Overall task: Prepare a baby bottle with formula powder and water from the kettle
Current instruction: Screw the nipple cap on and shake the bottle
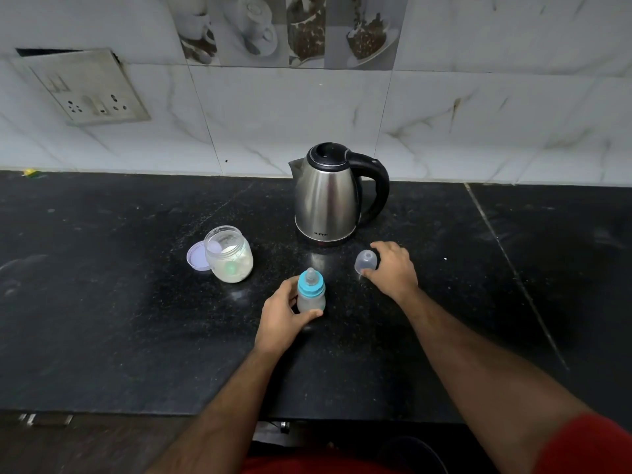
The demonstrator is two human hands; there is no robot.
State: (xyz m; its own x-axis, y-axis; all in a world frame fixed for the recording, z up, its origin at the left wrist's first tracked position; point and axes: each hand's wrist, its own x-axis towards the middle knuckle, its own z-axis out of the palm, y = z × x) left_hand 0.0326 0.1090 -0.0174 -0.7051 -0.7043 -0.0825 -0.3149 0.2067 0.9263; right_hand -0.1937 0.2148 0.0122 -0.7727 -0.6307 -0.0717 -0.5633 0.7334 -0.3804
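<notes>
A left hand [285, 311] grips a small clear baby bottle with a teal collar [310, 291] upright on the black stone counter [136, 319]; at two o'clock, the right hand [393, 268] pinches its translucent dome cap [366, 262], a steel kettle with a black handle [330, 196] at twelve, an open glass jar of white powder [229, 253] at ten

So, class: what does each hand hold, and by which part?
Left hand grips the blue-collared baby bottle round its lower body. Right hand touches the clear dome cap's side.

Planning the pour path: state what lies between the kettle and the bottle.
Head view: only bare black counter lies between the kettle and the bottle.
</notes>
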